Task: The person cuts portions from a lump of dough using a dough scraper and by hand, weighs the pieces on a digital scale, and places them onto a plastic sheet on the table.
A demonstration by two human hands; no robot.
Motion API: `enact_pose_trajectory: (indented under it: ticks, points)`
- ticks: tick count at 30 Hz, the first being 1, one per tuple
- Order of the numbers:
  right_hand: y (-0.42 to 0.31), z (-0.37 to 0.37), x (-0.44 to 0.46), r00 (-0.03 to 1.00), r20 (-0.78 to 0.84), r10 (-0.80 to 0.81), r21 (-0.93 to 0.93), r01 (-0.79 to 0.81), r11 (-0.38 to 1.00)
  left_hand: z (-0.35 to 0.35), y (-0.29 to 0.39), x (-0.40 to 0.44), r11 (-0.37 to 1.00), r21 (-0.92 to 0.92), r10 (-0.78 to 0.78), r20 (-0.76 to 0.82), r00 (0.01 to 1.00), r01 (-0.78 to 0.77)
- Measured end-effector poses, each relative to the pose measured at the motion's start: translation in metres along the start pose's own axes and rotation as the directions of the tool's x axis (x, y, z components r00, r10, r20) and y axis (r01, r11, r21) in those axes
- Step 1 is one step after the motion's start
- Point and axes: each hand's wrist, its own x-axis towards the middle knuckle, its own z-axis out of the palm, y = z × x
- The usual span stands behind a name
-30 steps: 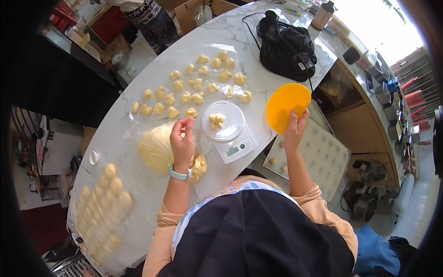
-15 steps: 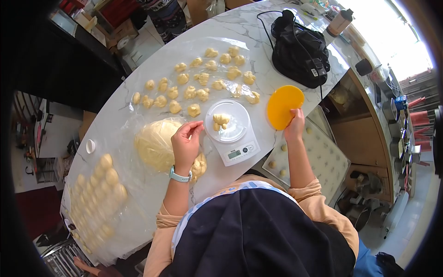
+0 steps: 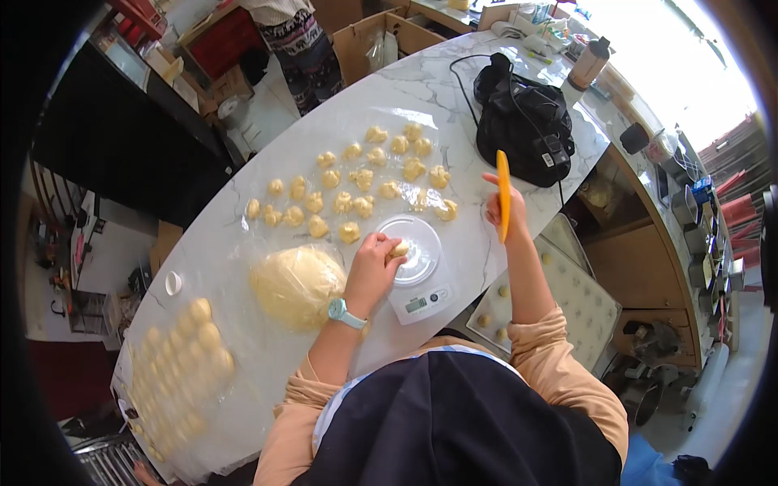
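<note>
My left hand [image 3: 374, 271], with a watch on its wrist, reaches over the round plate of a white kitchen scale [image 3: 421, 301]. Its fingers are closed on a small dough piece [image 3: 399, 249] at the plate's left side. In my right hand [image 3: 512, 212] is a yellow dough scraper [image 3: 504, 194], held upright and seen edge-on, to the right of the scale. A big dough mass [image 3: 293, 285] lies left of my left hand, partly under clear plastic. Beyond the scale, several small dough pieces [image 3: 344, 202] are spread on a plastic sheet.
Smooth dough balls [image 3: 185, 348] sit under plastic at the lower left, near a white cap [image 3: 173, 283]. A black bag [image 3: 523, 121] with a cable rests at the back right, before a bottle [image 3: 589, 63]. Below right is a tray [image 3: 579, 300]. A person [image 3: 301, 57] stands beyond the table.
My left hand has moved right onto the scale and grasped dough there. My right hand has turned the scraper from flat to edge-on. The whole view has shifted slightly.
</note>
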Motion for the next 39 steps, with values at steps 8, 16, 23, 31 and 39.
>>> enact_pose_trajectory:
  ticks: [8, 16, 23, 31, 39]
  points:
    - [0.008, 0.029, 0.132, 0.874, 0.422, 0.242, 0.23, -0.361, 0.904, -0.035, 0.006, 0.034, 0.877, -0.48, -0.014, 0.007, 1.0, 0.016]
    - [0.01, 0.14, 0.063, 0.835, 0.55, 0.029, -0.455, 0.27, 0.849, -0.145, -0.013, 0.162, 0.877, -0.412, -0.02, -0.546, 0.837, -0.248]
    - [-0.01, 0.156, -0.015, 0.524, 0.728, 0.443, -0.667, 0.39, 0.635, -0.13, -0.126, 0.248, 0.995, -0.057, -0.087, -0.213, 0.973, 0.076]
    - [-0.01, 0.148, 0.0, 0.706, 0.594, 0.384, -0.688, 0.198, 0.699, -0.079, -0.133, 0.244, 0.922, 0.338, 0.188, 0.034, 0.982, -0.188]
    - [-0.005, 0.075, 0.09, 0.839, -0.042, -0.542, -0.212, 0.523, 0.826, -0.204, 0.019, 0.117, 0.906, 0.162, 0.42, -0.474, 0.774, -0.392]
